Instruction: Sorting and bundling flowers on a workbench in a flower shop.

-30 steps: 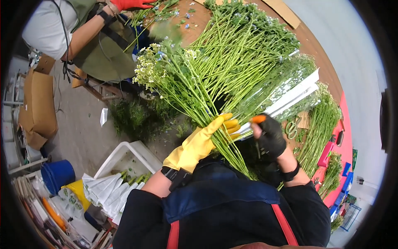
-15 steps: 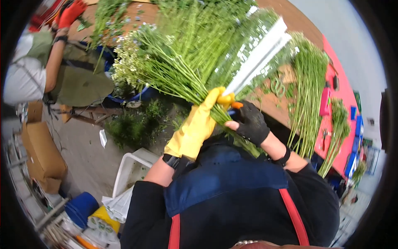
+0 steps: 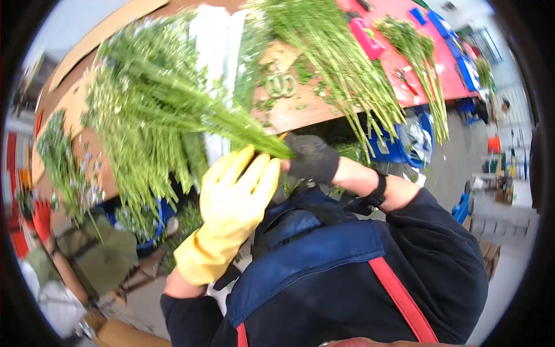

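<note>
My right hand, in a black glove, is closed around the cut ends of a bunch of green stems in front of my chest. The bunch slants up and left, its leafy tops over the table. A small orange tip shows at the top of the black glove; what it belongs to is hidden. My left hand wears a yellow glove. Its fingers are stretched out and a little apart just below the stems; whether they touch is blurred. Behind the bunch lies a white and clear flower sleeve with greenery.
Loose stems overhang the wooden table at right, beside a green coil. A red-topped table holds a pink bottle and red-handled cutters. Below stands a blue bin. A co-worker's red-gloved hand is at left.
The view has swung right. My left hand has let go of the stems and its fingers have straightened. The right hand now holds the cut ends, and the bunch lies flatter.
</note>
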Available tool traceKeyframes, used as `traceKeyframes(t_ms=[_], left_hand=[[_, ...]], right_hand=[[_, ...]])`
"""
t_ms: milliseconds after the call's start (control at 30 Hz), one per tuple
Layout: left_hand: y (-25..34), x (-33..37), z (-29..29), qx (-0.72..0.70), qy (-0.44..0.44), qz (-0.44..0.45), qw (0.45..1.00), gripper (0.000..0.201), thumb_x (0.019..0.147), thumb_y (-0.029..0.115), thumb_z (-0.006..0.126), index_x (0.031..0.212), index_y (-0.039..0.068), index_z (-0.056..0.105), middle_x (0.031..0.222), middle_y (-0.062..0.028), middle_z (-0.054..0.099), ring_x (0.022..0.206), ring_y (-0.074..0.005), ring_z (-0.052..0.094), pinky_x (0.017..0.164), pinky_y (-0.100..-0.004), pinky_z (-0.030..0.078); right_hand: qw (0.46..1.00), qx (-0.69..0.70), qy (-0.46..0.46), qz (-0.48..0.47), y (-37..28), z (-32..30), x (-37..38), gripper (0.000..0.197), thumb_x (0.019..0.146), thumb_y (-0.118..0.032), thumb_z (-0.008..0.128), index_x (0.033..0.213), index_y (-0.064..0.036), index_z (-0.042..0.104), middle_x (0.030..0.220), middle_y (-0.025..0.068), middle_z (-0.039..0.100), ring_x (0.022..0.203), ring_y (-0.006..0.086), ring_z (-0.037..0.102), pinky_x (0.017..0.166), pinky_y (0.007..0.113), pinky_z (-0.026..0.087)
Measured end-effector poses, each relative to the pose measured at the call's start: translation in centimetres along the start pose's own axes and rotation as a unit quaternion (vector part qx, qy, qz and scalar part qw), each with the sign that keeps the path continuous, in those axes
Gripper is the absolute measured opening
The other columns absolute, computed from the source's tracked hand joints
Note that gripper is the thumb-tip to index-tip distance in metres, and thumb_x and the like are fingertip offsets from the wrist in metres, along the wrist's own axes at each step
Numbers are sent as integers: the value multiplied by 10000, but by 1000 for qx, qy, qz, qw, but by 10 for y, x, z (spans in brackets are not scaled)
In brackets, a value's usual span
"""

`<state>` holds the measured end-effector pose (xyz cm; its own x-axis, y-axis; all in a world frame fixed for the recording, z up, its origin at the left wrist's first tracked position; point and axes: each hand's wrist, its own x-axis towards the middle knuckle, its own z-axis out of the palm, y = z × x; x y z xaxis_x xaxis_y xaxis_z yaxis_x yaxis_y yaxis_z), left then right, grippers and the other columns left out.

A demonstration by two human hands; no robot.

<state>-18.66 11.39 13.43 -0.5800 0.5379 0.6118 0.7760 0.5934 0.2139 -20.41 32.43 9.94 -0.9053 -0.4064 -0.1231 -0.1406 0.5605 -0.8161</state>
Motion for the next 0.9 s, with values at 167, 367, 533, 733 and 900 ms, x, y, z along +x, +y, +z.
traceKeyframes(t_ms=[167, 367, 533, 733, 900], left_hand=[[-6, 97, 35, 184, -127, 128, 966, 486, 671, 280, 645, 1127, 113, 632, 1121, -110, 641, 1143, -273, 561, 997, -446, 418], [0, 162, 103, 75, -324, 145, 932, 137, 713, 220, 650, 596, 186, 588, 559, -55, 570, 540, -283, 586, 498, -403, 434], [-11, 238, 115, 120, -202, 99, 967, 367, 728, 210, 739, 524, 114, 449, 512, -105, 471, 482, -318, 482, 474, -419, 355], [58, 326, 219, 136, -342, -105, 924, 157, 706, 161, 724, 841, 128, 651, 755, -120, 649, 725, -331, 632, 653, -416, 498], [135, 392, 342, 89, -490, -138, 856, 249, 819, 343, 639, 936, 124, 654, 850, -137, 668, 838, -330, 648, 737, -434, 510]], right_hand=[[997, 23, -69, -27, 22, -16, -22, 478, 762, -347, 669, 1121, -51, 560, 929, 246, 624, 904, 417, 607, 797, 459, 485], [993, 27, -110, 19, 96, -134, -86, 897, 786, -589, 642, 1401, 0, 360, 1291, 263, 505, 1189, 380, 502, 989, 403, 401], [976, 113, 166, 80, 216, -262, -227, 386, 861, -282, 675, 1134, -13, 635, 971, 147, 665, 919, 217, 638, 821, 331, 493], [751, -203, 604, 177, 249, -379, -295, 171, 836, -73, 671, 993, -6, 669, 867, 97, 674, 815, 173, 641, 762, 292, 490], [856, -55, 513, 35, 245, -423, -218, 182, 823, -54, 683, 999, -11, 657, 864, 82, 666, 767, 184, 641, 683, 313, 486]])
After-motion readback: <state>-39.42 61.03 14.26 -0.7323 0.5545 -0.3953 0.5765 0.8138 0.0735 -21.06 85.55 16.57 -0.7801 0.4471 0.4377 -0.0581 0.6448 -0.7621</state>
